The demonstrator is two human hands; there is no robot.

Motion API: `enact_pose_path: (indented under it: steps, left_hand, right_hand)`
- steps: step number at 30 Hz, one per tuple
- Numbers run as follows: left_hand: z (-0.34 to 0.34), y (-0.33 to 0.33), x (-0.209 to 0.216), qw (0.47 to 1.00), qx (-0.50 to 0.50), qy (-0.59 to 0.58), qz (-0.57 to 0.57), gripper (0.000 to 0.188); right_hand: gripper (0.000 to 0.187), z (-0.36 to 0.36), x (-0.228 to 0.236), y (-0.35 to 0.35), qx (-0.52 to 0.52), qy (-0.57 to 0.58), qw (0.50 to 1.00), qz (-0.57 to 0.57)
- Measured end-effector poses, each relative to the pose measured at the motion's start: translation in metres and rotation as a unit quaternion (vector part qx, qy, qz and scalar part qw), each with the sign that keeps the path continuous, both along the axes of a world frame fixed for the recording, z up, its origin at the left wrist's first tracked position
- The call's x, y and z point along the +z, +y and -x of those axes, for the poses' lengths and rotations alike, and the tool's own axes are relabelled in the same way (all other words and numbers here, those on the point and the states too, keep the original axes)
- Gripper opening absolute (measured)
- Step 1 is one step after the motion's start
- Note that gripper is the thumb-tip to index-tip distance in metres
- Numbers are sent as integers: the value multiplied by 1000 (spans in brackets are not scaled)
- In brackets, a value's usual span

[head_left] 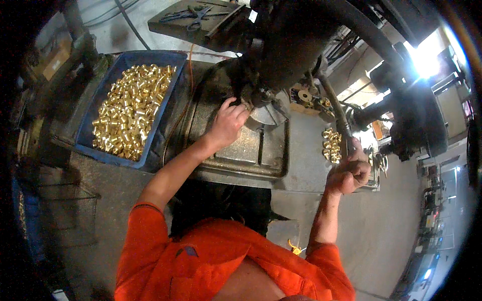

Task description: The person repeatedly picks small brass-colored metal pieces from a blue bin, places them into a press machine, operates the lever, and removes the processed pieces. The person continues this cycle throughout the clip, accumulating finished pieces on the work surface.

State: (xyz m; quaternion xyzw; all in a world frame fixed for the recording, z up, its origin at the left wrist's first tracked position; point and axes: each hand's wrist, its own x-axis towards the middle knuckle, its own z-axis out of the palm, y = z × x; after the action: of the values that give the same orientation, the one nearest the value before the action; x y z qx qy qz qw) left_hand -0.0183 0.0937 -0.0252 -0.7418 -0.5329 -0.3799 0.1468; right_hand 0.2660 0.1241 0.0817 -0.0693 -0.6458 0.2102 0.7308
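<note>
My left hand [230,124] reaches to the work spot under the dark press head [288,45]. Its thumb and fingers close in beside a round metal fixture [267,114]; whatever sits between the fingertips is too small and shaded to name. On the right, my right hand [350,171] is wrapped round the lower end of a long lever [333,95] that slopes down from the machine. Just left of that hand lies a small group of brass fittings [331,145] on the grey table. The metal tray-like base [236,153] beneath my left hand is sprinkled with shavings.
A blue bin [145,150] heaped with brass fittings stands to the left. Scissors [197,20] and other tools lie on a board at the back. Behind the small group sits a box of round metal parts [305,98]. A dark motor-like housing [416,103] hangs at right.
</note>
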Motion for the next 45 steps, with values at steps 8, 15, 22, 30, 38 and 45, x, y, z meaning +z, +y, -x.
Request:
enact_pose_path:
  steps: [8,15,22,30,38,45]
  left_hand:
    - [4,2,0,1000,7,3,-11,30]
    - [-49,-19,35,995,-100,2,7,33]
    - [-74,-33,48,989,-141,42,31,39]
    - [-16,-63,60,994,-54,72,65,34]
    - [149,-125,53,920,273,-221,171,29]
    - [206,-135,35,845,409,71,338,17]
  right_hand:
    - [15,17,58,-7,-48,74,994,60]
    - [50,32,-30,-30,7,-422,873,246]
    - [36,54,-41,-34,10,-452,873,184]
    - [33,-35,-109,83,-26,-371,828,421]
    - [18,-179,-250,238,-357,-527,737,226]
    - [29,-124,-193,180,-308,-561,698,320]
